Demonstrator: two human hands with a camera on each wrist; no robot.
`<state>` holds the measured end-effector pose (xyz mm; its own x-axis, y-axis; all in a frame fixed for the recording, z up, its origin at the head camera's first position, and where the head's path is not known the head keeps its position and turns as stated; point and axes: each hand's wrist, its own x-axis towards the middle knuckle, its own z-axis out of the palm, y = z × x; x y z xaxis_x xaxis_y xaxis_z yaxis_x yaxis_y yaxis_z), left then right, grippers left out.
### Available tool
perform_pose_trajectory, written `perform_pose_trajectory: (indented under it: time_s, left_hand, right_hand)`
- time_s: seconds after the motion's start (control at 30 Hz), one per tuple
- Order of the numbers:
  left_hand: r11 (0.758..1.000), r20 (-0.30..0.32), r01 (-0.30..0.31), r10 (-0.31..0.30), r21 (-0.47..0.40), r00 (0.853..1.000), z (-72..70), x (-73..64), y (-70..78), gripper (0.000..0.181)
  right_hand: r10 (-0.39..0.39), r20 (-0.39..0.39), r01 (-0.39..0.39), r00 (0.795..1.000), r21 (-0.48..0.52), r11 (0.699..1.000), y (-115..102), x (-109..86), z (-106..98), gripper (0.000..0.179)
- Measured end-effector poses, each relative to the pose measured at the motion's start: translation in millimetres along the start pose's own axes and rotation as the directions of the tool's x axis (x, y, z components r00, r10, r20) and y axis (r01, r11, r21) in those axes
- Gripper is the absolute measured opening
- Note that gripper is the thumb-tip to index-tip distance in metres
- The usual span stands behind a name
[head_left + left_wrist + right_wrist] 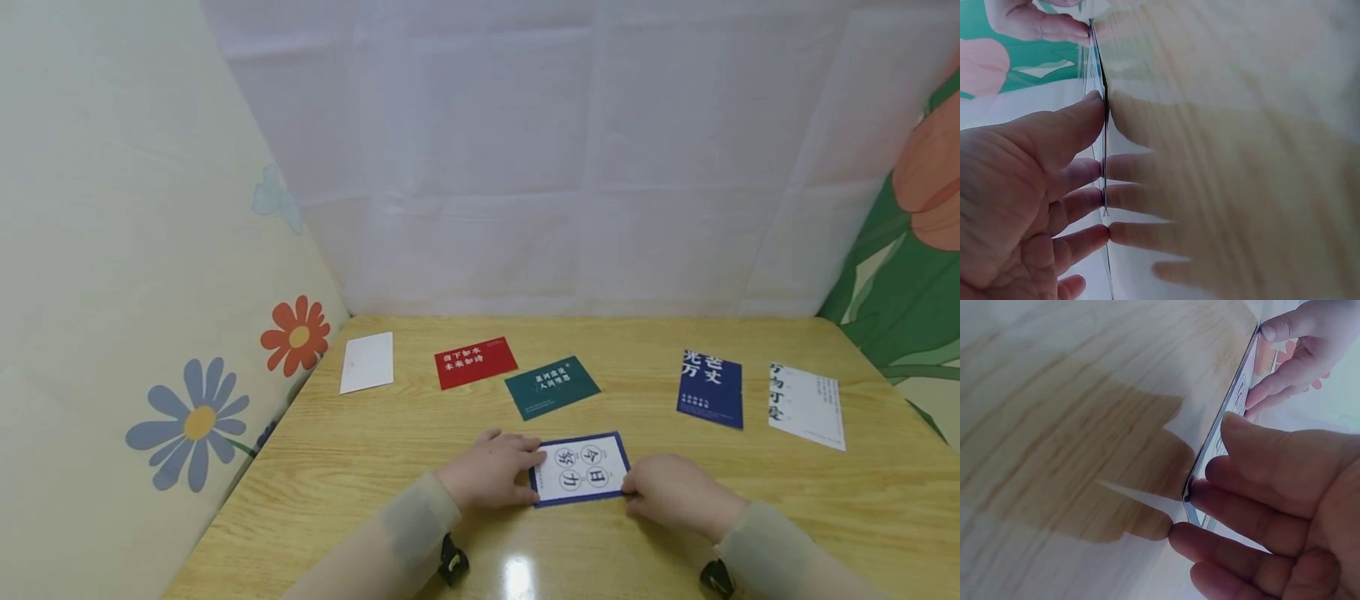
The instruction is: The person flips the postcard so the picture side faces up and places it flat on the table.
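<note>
A white card with a dark blue border (581, 473) and several circled characters lies on the wooden table in front of me. On its left end rests my left hand (491, 471), fingers spread; the thumb (1082, 125) touches the near edge. My right hand (678, 493) is at the other end, its curled fingers and thumb holding the near right corner. In the right wrist view, the right thumb (1238, 434) is by the long edge and a fingertip meets the corner. Beyond the hands, a green card (551, 404) lies nearest to the bordered one.
Along the back lie a blank white card (367, 362), a red card (476, 375), a dark blue card (708, 404) and a white card with black characters (821, 404). A white cloth (562, 167) hangs behind the table (337, 517). Flower-patterned walls stand at both sides.
</note>
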<state>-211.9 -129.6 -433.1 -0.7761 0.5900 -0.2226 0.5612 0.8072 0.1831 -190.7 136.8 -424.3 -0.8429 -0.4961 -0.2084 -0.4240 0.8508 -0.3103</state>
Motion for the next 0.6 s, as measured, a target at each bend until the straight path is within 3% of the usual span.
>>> perform_pose_trajectory:
  time_s: [0.23,0.6]
  left_hand:
    - [1.0,0.013,-0.019,0.019,0.018,1.0,0.2,-5.4,3.0,0.057]
    - [0.997,0.034,-0.072,0.071,0.034,0.997,2.0,-12.2,10.6,0.051]
  right_hand:
    - [0.044,-0.007,-0.044,0.999,0.051,0.998,2.9,1.0,-1.0,0.008]
    - [0.058,-0.009,-0.058,0.998,0.035,0.998,13.1,8.6,-5.8,0.008]
